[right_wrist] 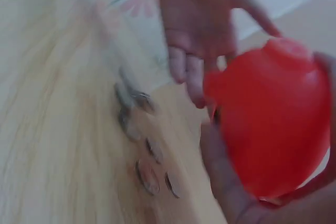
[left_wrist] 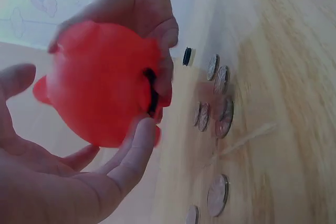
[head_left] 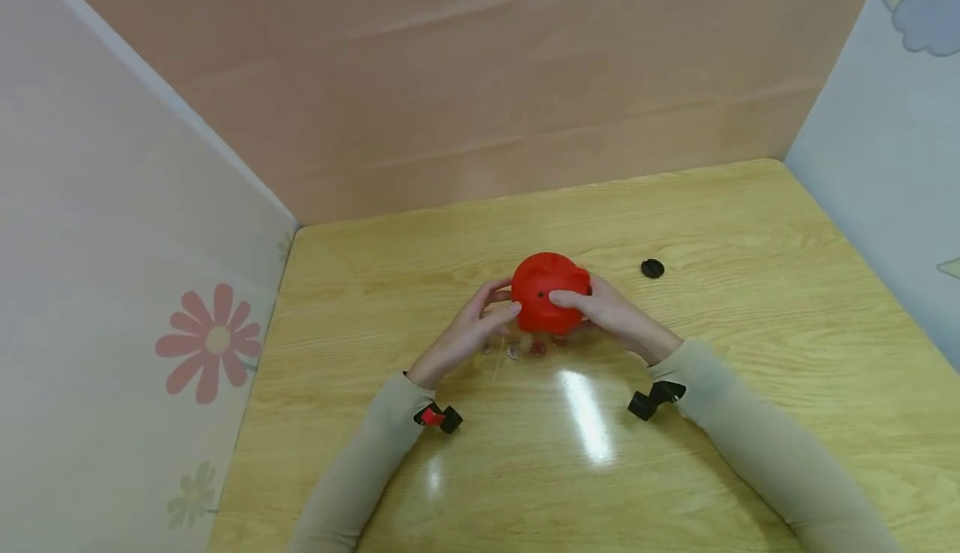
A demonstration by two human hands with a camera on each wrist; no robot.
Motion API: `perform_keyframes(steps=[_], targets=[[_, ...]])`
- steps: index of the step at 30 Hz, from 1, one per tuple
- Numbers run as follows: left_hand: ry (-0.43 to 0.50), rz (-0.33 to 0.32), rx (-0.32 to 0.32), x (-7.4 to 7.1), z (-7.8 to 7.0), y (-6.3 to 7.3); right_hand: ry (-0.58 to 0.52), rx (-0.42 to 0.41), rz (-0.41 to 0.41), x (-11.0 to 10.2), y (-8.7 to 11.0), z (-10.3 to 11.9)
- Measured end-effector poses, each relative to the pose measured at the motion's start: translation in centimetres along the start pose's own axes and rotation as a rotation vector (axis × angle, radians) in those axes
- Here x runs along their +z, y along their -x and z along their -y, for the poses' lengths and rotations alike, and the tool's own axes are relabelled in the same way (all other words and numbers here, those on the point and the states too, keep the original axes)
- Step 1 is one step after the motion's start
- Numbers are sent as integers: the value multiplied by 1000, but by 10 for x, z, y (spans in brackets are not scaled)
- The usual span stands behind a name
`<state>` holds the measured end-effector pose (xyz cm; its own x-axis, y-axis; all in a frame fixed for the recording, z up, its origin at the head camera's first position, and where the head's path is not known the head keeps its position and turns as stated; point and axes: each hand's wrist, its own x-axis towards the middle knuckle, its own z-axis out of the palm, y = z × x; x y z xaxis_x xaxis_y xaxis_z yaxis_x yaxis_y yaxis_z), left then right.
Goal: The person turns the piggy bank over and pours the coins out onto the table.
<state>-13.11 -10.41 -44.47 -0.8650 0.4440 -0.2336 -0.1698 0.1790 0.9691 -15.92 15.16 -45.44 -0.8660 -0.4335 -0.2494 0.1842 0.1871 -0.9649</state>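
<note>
A red piggy bank (head_left: pixel 551 299) is held up over the wooden table, its underside with a dark opening (left_wrist: pixel 151 92) turned down toward the tabletop. My right hand (head_left: pixel 611 311) grips it from the right, thumb across its side and fingers underneath. On the other side my left hand (head_left: pixel 468 332) has loosely spread fingers right at the bank; in the left wrist view a fingertip (left_wrist: pixel 143 132) meets its lower edge while the thumb stands apart. Several silver coins (left_wrist: pixel 217 195) lie below the bank, some blurred in the right wrist view.
A round black plug (head_left: pixel 652 268) lies on the wooden table (head_left: pixel 750 303) to the right, behind my right hand. A pinkish-brown panel (head_left: pixel 480 103) rises at the table's back edge, with pale patterned walls (head_left: pixel 112 228) on both sides.
</note>
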Motion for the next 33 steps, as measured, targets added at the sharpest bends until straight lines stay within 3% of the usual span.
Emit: perform_keyframes(steps=[5, 15, 23, 29, 33], targets=[[-21, -14, 3, 1, 2, 0, 58, 1, 15, 9, -2, 0], [-31, -64, -48, -1, 3, 1, -14, -27, 152, 13, 0, -1], [-13, -65, -55, -1, 5, 2, 48, -29, 137, 9, -2, -1], [3, -85, 25, -1, 1, 4, -121, 11, 112, 0, -1, -3], [-21, -92, 42, -3, 0, 5, -102, 30, 53, -2, -2, -2]])
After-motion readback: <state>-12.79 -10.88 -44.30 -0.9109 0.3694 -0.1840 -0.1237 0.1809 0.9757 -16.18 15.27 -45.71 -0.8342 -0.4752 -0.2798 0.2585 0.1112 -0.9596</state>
